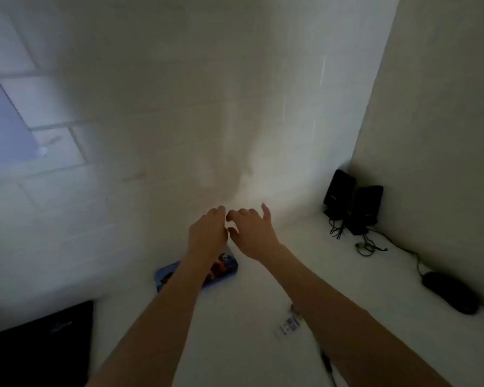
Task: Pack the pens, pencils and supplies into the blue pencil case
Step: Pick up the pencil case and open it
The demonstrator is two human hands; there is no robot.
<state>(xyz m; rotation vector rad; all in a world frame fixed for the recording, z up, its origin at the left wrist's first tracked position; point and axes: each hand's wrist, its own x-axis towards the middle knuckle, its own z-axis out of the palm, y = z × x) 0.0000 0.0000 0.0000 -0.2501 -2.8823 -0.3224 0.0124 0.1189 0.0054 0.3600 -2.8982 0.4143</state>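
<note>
The blue pencil case [224, 265], printed with a picture, lies flat on the white table against the wall, partly hidden under my left forearm. My left hand [207, 233] is raised above its far end with the fingers curled, and nothing shows in it. My right hand [252, 233] hovers just beside it, fingers bent and apart, holding nothing. A small white item with coloured print [289, 326] lies on the table near my right forearm. A dark pen [327, 364] lies nearer the front edge. The view is blurred.
A black flat device [42, 344] sits at the left front. Two black speakers [352, 202] with tangled cables stand in the back right corner. A black mouse [449, 291] lies by the right wall. White walls close in behind and to the right.
</note>
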